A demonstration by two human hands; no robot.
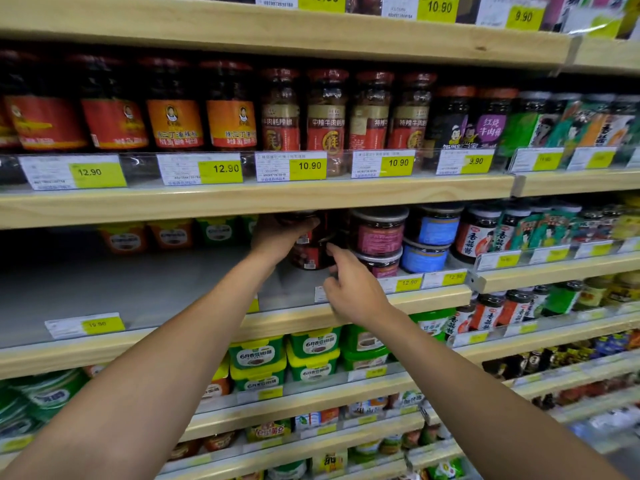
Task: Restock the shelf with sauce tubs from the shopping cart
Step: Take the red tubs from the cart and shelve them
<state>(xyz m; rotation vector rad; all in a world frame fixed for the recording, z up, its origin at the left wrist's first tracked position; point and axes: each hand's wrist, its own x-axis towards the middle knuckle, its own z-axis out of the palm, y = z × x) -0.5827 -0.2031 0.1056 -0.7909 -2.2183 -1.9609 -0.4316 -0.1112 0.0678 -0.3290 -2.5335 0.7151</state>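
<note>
1. Supermarket aisle; grey, wood-edged shelf point(138, 289).
2. Left hand point(280, 237) curls over the lid of the upper sauce tub point(311, 237), probably seating it on the lower tub point(308, 261).
3. Right hand point(353, 292) is loose, forefinger touching the lower tub, probably steadying the stack.
4. Both tubs are dark with red labels; pink-labelled tubs point(379, 237) sit at 3 o'clock.

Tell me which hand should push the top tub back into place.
Left: the left hand grips the top tub, while the right hand only reaches one finger to the lower tub.
</note>
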